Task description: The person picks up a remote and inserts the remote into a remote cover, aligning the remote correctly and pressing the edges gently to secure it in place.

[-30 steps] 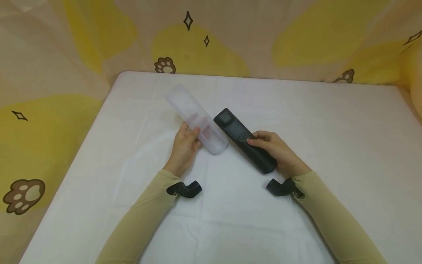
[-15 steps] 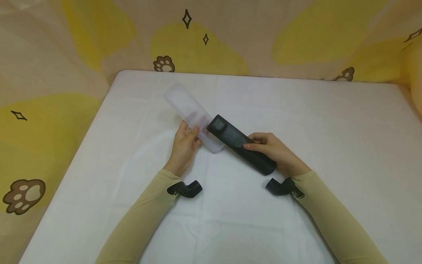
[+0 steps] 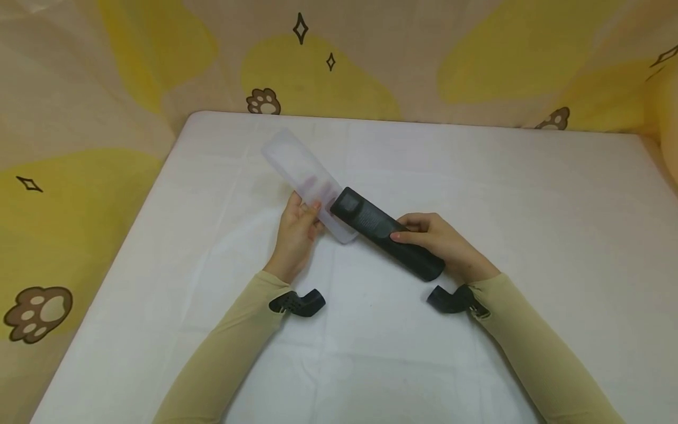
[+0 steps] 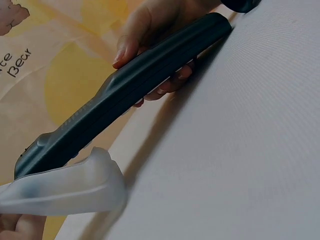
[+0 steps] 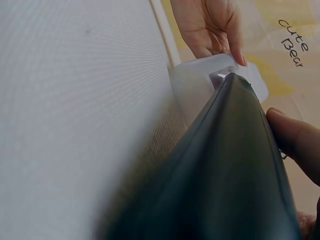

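Note:
My left hand (image 3: 295, 240) pinches a translucent, milky plastic remote cover (image 3: 293, 156), with the thumb on top and fingers showing through from beneath. My right hand (image 3: 444, 244) grips a long black remote control (image 3: 384, 228), its smooth back facing up. The remote's far end overlaps the near part of the cover. In the left wrist view that end of the remote (image 4: 95, 120) reaches the cover's rim (image 4: 75, 192); small bumps show on the remote's underside. The right wrist view shows the remote (image 5: 225, 160) pointing toward an opening in the cover (image 5: 192, 85).
Both hands are held above a table (image 3: 371, 365) spread with white cloth. A yellow and beige printed curtain (image 3: 339, 82) hangs behind and to the left. A black wrist mount (image 3: 299, 303) sits on the left sleeve, another mount (image 3: 452, 300) on the right.
The remote's far end has swung left and slightly down, from beside the cover to overlapping it. The left hand and cover have barely shifted.

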`<state>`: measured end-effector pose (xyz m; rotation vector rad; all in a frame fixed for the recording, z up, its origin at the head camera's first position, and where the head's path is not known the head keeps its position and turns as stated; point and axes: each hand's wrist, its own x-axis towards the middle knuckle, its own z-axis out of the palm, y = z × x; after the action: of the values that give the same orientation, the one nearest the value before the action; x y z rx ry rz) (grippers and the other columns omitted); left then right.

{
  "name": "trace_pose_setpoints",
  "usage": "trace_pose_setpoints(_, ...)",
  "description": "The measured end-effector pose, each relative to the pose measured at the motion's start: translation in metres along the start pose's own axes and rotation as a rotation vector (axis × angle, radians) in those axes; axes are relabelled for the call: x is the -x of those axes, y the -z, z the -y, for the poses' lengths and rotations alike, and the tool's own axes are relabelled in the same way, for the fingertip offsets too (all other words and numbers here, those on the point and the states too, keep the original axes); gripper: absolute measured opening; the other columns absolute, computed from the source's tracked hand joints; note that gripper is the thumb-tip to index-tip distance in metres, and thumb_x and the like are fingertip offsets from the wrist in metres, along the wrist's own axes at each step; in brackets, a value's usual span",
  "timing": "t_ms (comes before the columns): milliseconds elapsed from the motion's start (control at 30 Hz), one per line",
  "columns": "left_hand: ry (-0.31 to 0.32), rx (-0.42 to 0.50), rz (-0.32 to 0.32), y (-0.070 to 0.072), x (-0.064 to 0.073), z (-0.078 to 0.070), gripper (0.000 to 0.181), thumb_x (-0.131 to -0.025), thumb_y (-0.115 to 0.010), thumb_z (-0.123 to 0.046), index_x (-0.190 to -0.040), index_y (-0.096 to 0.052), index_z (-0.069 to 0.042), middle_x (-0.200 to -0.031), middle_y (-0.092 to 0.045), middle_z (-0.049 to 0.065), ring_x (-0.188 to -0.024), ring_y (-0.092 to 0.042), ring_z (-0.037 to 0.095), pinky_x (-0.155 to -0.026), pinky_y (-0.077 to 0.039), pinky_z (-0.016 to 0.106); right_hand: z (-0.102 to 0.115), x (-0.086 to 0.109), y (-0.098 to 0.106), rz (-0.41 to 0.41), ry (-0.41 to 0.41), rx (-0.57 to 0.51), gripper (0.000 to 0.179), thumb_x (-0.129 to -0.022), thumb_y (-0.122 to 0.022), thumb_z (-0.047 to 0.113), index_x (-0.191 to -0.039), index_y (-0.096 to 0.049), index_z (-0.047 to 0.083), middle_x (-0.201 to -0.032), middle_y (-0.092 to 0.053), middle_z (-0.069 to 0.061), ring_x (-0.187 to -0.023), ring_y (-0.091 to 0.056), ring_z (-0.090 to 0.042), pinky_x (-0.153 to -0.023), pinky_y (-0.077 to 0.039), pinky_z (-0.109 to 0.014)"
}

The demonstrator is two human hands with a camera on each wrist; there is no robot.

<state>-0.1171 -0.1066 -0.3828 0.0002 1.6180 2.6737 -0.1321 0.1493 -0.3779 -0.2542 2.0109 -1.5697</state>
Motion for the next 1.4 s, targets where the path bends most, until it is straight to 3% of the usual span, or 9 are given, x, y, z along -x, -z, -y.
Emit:
trace_pose_setpoints(433,-0.017,0.015,-0.018,-0.0016,-0.0003,0.0011,0.038,-0.097,-0.035,0.006,-0.134,-0.033,-0.003,-0.118,-0.050,0.012,-0.107,-0.052,0.015,-0.087,-0.047,0.027,0.0002,0.0010,0.0006,0.031,0.010,0.020,0.030,-0.085,-0.072,0.025,-0.108,-0.066,0.007,-0.092,-0.065,-0.008,-0.075,-0.058,-0.018,-0.066,-0.050,-0.026)
trace_pose_setpoints(800,-0.037,0.011,0.026,0.0010,0.0000,0.0017,0.038,-0.099,-0.038,0.003,-0.136,-0.033,-0.005,-0.114,-0.053,0.006,-0.108,-0.053,0.014,-0.088,-0.047,0.029,0.0005,0.0009,0.0000,0.036,0.007,0.043,0.031,-0.084,-0.072,0.026,-0.109,-0.066,0.007,-0.092,-0.066,-0.006,-0.075,-0.059,-0.017,-0.068,-0.051,-0.027)
trace_pose_setpoints(1400,-0.057,-0.012,0.034,0.0015,0.0012,0.0011,0.040,-0.098,-0.041,0.003,-0.136,-0.032,-0.004,-0.111,-0.055,0.004,-0.102,-0.056,0.012,-0.085,-0.049,0.027,0.0015,0.0006,-0.0002,0.086,0.065,0.141,0.029,-0.086,-0.070,0.024,-0.109,-0.066,0.007,-0.093,-0.067,-0.007,-0.079,-0.059,-0.019,-0.070,-0.049,-0.027)
